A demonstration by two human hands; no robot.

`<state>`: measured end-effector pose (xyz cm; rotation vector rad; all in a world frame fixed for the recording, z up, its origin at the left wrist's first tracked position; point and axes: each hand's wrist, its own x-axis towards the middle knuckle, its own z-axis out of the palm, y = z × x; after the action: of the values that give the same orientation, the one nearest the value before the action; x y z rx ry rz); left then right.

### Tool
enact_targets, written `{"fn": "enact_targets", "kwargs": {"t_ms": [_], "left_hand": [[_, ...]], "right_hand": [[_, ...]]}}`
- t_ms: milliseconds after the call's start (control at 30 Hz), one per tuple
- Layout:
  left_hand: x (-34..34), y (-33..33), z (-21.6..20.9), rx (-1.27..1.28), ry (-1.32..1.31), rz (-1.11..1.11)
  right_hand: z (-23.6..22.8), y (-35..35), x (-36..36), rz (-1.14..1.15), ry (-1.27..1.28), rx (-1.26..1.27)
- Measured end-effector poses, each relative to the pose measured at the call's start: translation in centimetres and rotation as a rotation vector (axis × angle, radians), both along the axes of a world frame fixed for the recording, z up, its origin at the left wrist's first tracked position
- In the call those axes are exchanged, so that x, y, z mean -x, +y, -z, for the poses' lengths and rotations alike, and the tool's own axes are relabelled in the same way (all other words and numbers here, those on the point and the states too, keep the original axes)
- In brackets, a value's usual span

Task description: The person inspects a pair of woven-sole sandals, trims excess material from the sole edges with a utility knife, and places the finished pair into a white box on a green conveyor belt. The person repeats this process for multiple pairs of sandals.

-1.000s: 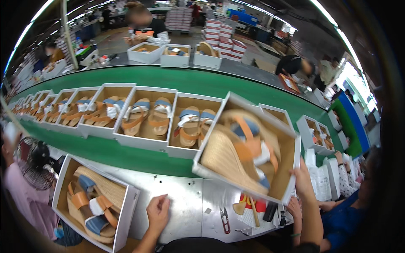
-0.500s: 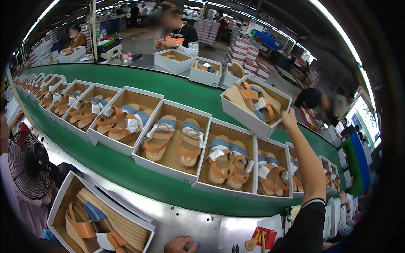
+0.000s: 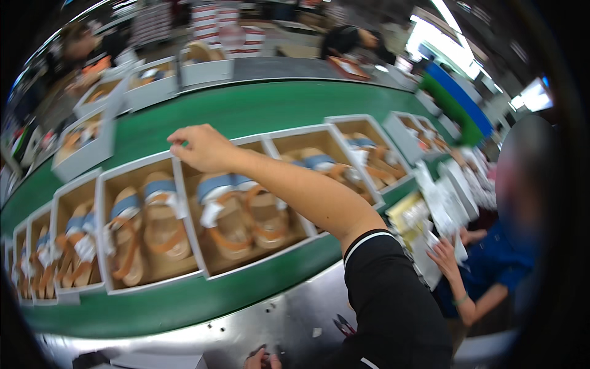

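Observation:
My right hand (image 3: 203,147) reaches over the row of boxes with nothing in it, its fingers slightly bent and apart. Below it stands a white open box (image 3: 193,246) with a pair of tan sandals (image 3: 230,224) with blue straps and white wrapping. Farther left, on the far side of the green belt (image 3: 270,101), another box of sandals (image 3: 92,150) stands apart from the row. At the lower edge my left hand (image 3: 261,360) shows only in part, low over the metal table (image 3: 264,320); its grip is hidden.
More sandal boxes (image 3: 147,227) line the belt on both sides of my arm. Snips (image 3: 344,326) lie on the metal table. At the right a co-worker's hands (image 3: 452,255) handle white paper. Across the belt, boxes (image 3: 206,71) stand on a dark counter (image 3: 276,67).
My right hand has let go of the sandal box, which now stands on the belt's far side. The view has swung right, and the box at lower left has mostly left it.

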<state>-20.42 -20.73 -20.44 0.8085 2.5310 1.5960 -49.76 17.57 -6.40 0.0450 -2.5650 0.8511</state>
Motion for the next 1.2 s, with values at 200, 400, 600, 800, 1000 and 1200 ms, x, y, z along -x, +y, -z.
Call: {"fn": "enact_targets", "kwargs": {"t_ms": [200,400,600,800,1000,1200], "left_hand": [[-0.9,0.0,0.1,0.057,0.056,-0.004],[-1.2,-0.3,-0.2,0.099,0.005,-0.073],[-1.4,-0.7,0.6,0.119,0.008,-0.087],[-1.5,-0.9,1.6,0.109,-0.062,-0.091],[-1.4,-0.9,1.3,0.067,-0.013,-0.017],[-2.7,4.2,-8.5,-0.135,-0.063,0.437]], "right_hand": [[-5.1,16.5,-23.9,0.628,0.0,-0.403],[-3.8,23.0,-35.9,1.088,-0.958,-0.121],[3.6,25.0,-38.3,1.293,-0.555,-0.208],[0.0,19.8,-40.7,1.277,0.07,-0.556],[-6.3,8.0,-41.7,1.079,0.463,-0.464],[-5.8,-9.1,-40.6,0.796,0.443,0.02]]}}
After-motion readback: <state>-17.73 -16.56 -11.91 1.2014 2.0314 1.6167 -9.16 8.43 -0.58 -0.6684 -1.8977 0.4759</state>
